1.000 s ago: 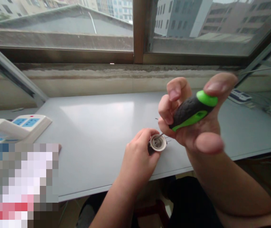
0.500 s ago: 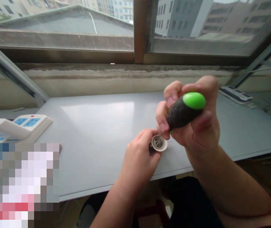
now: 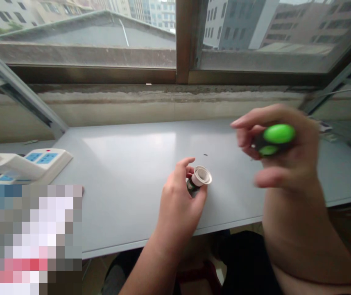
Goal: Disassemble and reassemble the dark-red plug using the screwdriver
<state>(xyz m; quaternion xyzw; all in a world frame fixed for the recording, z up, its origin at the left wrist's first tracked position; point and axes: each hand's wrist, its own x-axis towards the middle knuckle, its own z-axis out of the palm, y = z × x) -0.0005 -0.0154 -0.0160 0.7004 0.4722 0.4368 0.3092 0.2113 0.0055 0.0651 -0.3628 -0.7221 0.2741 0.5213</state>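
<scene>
Head view: the left hand (image 3: pixel 179 198) wraps its fingers and thumb round the dark body of a white-rimmed holder (image 3: pixel 197 179), seemingly to steady it with its mouth tipped upward, while the blurred right hand (image 3: pixel 302 141), well right of the holder, curls its fingers round a black-and-green handle (image 3: pixel 277 137), thumb held off. Just beyond the holder, 1 small dark piece (image 3: pixel 205 154) lies on the gray table (image 3: pixel 123 188), whose near edge is close below the holder; more working room stretches left toward a white power strip (image 3: pixel 59 157).
</scene>
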